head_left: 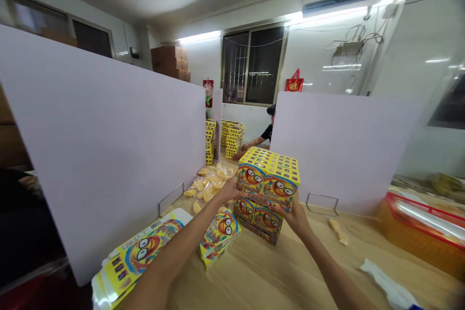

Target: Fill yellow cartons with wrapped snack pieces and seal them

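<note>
1. Head view, centre of frame: I have my left hand (pixel 228 190) and right hand (pixel 296 217) clamped on opposite sides of the upper yellow boxes (pixel 269 177), which sit on the lower boxes (pixel 258 219) on the wooden table (pixel 276 271).
2. Lower left: a single box (pixel 219 232) lies tilted beside the stack, with flat cartons (pixel 136 254) nearer the corner.
3. Behind, snack packets (pixel 209 184) lie against the white divider (pixel 101 145); another person (pixel 263 135) sits mid-frame.

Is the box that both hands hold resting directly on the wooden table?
No, the left hand and right hand hold the upper box on top of another box, not on the table.
</note>
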The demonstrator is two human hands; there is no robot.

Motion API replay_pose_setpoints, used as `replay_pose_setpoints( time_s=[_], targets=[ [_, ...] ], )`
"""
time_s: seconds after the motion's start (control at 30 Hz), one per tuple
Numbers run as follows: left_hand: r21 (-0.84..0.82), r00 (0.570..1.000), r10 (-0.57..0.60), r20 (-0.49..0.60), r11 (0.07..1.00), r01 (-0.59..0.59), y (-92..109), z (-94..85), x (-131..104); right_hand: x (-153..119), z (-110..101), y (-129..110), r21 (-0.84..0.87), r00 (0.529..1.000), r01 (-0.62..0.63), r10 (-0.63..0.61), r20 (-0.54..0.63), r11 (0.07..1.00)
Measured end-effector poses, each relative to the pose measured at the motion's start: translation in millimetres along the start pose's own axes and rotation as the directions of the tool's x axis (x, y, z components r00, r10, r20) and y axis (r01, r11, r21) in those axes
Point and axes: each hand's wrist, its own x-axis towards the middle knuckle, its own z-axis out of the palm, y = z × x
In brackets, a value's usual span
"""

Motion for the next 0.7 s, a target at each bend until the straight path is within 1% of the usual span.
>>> replay_pose_setpoints(
  time_s=[0.03,0.1,0.17,0.23,0.27,0.33,0.4,0.43,0.47,0.53,0.57,0.63,0.67,0.7],
  targets=[
    [0.067,1.0,0.02,-0.022,0.998,-0.018,10,3.2,-2,-3,-9,-6,-0.011,1.0,0.01,-0.01,0.006,1.0],
    [0.156,0.997,0.066,-0.042,0.986,-0.059,37,12.8,-8,-13,-35,-21,-0.074,1.0,0.001,0.001,0.024,0.997],
    [0.212,0.994,0.106,-0.027,0.972,-0.098,70,27.4,-18,-31,-68,-39,-0.16,0.997,-0.067,0.073,0.033,0.985],
    [0.264,0.992,0.122,0.011,0.957,-0.121,102,46.6,-34,-58,-103,-60,-0.186,0.982,-0.172,0.183,0.043,0.967],
    [0.288,0.993,0.109,0.035,0.951,-0.114,117,57.4,-44,-74,-119,-71,-0.165,0.967,-0.241,0.251,0.045,0.956],
    [0.314,0.995,0.038,0.09,0.947,-0.065,139,79.0,-66,-109,-145,-96,-0.085,0.913,-0.394,0.4,0.078,0.915],
    [0.317,0.982,-0.07,0.178,0.948,0.01,151,98.0,-86,-140,-162,-121,-0.008,0.853,-0.506,0.501,0.148,0.863],
    [0.309,0.963,-0.126,0.236,0.95,0.048,155,106.0,-95,-153,-168,-131,0.008,0.831,-0.536,0.526,0.183,0.844],
    [0.298,0.936,-0.182,0.301,0.951,0.089,157,113.1,-101,-164,-172,-139,0.005,0.812,-0.558,0.545,0.208,0.83],
    [0.293,0.855,-0.295,0.426,0.939,0.178,159,125.6,-111,-181,-179,-148,-0.041,0.759,-0.621,0.614,0.215,0.783],
    [0.318,0.811,-0.359,0.461,0.92,0.227,159,131.4,-115,-189,-182,-149,-0.067,0.718,-0.668,0.665,0.205,0.741],
    [0.395,0.741,-0.474,0.475,0.868,0.302,159,142.9,-123,-204,-185,-146,-0.09,0.623,-0.759,0.759,0.189,0.645],
    [0.421,0.719,-0.51,0.473,0.847,0.324,157,148.5,-128,-211,-185,-143,-0.089,0.585,-0.788,0.787,0.196,0.609],
    [0.432,0.705,-0.528,0.473,0.837,0.337,152,153.8,-134,-219,-186,-138,-0.089,0.558,-0.807,0.802,0.213,0.584]
  ],
)
